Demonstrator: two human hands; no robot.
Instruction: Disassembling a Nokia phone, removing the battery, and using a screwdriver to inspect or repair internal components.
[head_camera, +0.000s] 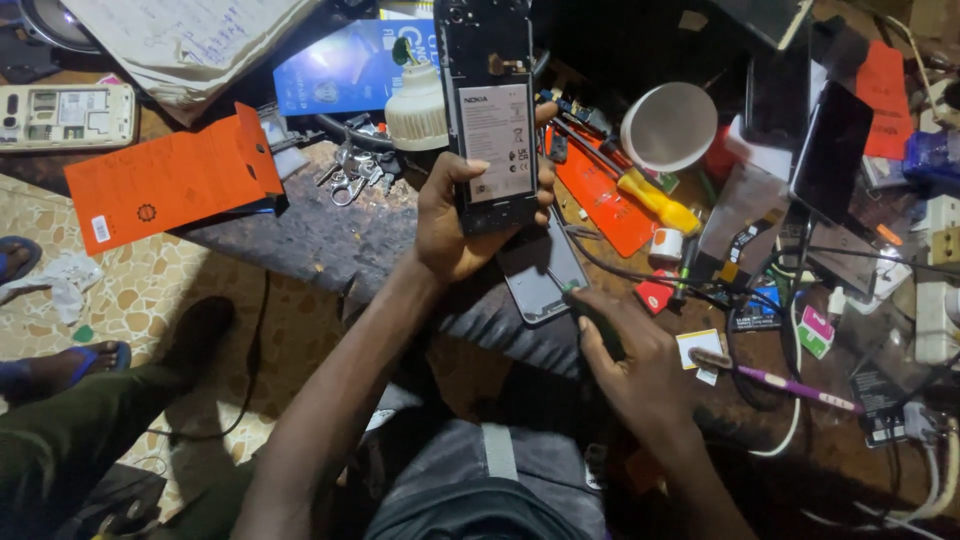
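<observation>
Phone (492, 120), back off and battery showing, is gripped upright by its side edges in the left hand (455, 220), above the bench's front edge. Looks light, stiff and fragile, so edges only. Right hand (625, 350) pinches something small beside a grey cover (540, 280); yellow screwdriver (655, 200) farther back.

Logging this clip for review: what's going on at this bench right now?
A person at a cluttered workbench holds an opened phone upright in the left hand, its back cover off and battery showing. The right hand rests on the bench beside a grey back cover, fingertips on something small and dark. A yellow-handled screwdriver lies further back, untouched.
</observation>
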